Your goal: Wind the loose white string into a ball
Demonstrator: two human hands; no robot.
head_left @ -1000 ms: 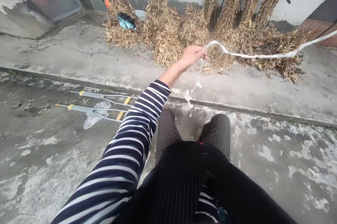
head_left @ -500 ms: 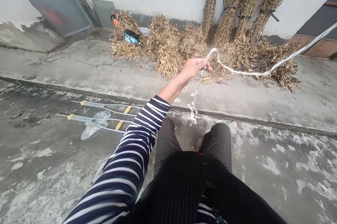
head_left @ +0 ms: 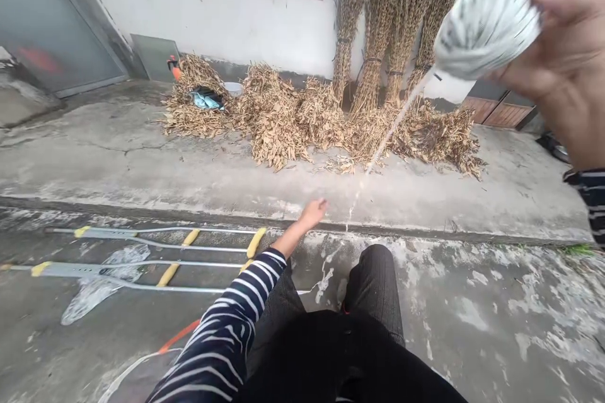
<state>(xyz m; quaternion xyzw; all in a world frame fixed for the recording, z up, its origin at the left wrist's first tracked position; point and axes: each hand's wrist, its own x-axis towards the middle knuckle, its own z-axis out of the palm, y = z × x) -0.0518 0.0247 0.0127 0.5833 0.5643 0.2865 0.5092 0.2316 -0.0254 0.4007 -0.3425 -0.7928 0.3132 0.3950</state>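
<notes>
A ball of white twine is up at the right, close to the camera, with my right hand closed around its right side. From it a length of the twine slants down past the concrete step's edge, and a loose, kinked piece lies on the ground between my legs. My left hand is low in front of my knees, its fingers curled together. The hanging twine passes to its right, apart from it, and nothing shows in those fingers.
Crutches with yellow grips and clear plastic lie at the left. Dry plant heaps line the wall, beneath upright tied bundles. A concrete step edge crosses ahead. An orange-handled bag is beside my left sleeve.
My right hand has come into view with the twine ball. My left hand has moved down and left, away from the twine it was pinching. The view has shifted.
</notes>
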